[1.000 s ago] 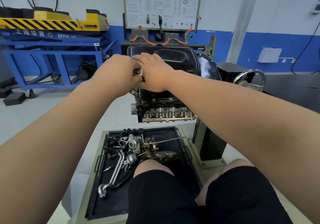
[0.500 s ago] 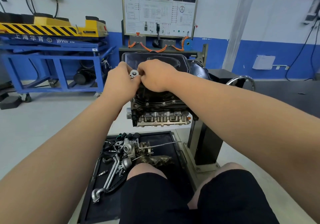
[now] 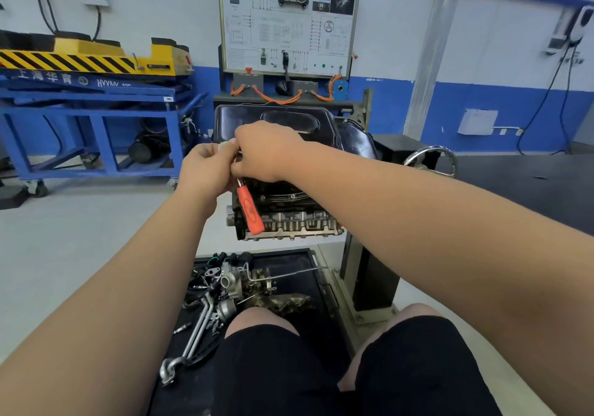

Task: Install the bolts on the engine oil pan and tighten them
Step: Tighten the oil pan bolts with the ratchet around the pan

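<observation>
Both hands are bunched at the oil pan (image 3: 289,119), near-left corner. My left hand (image 3: 205,171) curls round the ratchet (image 3: 250,209) at its silver head and my right hand (image 3: 266,152) pinches the shank. The orange grip dangles below the pan, across the engine (image 3: 289,219). The bolt is hidden under my fingers. My plan: socket square, head steadied, short strokes.
</observation>
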Available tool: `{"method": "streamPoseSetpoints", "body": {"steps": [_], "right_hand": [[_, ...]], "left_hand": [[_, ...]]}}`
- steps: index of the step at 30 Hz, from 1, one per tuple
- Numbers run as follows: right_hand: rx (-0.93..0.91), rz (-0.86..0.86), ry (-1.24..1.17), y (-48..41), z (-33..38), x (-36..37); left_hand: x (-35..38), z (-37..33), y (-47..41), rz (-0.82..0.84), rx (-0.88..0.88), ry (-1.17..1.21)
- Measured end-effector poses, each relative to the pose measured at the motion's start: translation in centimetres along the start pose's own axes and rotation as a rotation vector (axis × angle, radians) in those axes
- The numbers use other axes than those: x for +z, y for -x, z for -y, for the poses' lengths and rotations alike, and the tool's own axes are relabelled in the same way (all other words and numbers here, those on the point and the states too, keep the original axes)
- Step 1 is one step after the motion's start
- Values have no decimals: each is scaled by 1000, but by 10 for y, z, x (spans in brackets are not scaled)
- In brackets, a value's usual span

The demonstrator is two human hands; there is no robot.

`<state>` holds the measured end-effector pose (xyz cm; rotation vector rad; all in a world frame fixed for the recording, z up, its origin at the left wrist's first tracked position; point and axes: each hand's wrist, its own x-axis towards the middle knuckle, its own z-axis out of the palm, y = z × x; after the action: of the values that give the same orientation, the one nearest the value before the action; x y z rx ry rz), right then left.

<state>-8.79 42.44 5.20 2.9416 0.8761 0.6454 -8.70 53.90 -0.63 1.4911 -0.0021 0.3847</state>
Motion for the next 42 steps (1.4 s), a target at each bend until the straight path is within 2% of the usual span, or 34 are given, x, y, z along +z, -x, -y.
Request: {"method": "streamPoseSetpoints", "body": {"steps": [3,4,7,8,11,13,17,19,21,23,26,28,30,34,36,38,42], "right_hand": [[17,-17,68,-8,6,-2],[18,-11,86,-11,7,-3],[57,4,86,-21,8,-4],[79,1,59,-24,7,-3],[142,-23,-20,-27,5,0],[129,-3,29,-26,5,-2],[10,70,311,-25,7,-16],[-130,50,474,-25,9,-22],[-236,23,575,-25,11,-22],[-174,-2,516,-26,9,-19],[87,39,253,-26,6,-2],[141,22,202,-24,10,10],[32,17,303,-20,14,9],[-297,35,616,-25,4,-13],[-371,15,696,-27,4,-16],[-305,1,634,-24,6,-13],[2,4,415,-14,10,7]], "left_hand": [[-5,18,0,-6,27,26],[-6,26,0,-17,86,-59],[-4,43,-6,-106,431,-506],[-2,42,-11,-144,507,-576],[2,30,-28,-175,589,-707],[-1,28,-36,-115,685,-792],[-14,28,-47,67,814,-872],[-15,28,-49,104,804,-903],[-16,28,-49,53,775,-906],[-19,28,-48,34,775,-915],[-20,21,-42,95,719,-847],[-21,17,-35,123,713,-826],[-22,19,-32,183,783,-852],[-21,22,-36,208,684,-917],[-18,28,-39,176,668,-967],[-16,30,-42,161,599,-914],[-14,35,-52,198,492,-969]]}}
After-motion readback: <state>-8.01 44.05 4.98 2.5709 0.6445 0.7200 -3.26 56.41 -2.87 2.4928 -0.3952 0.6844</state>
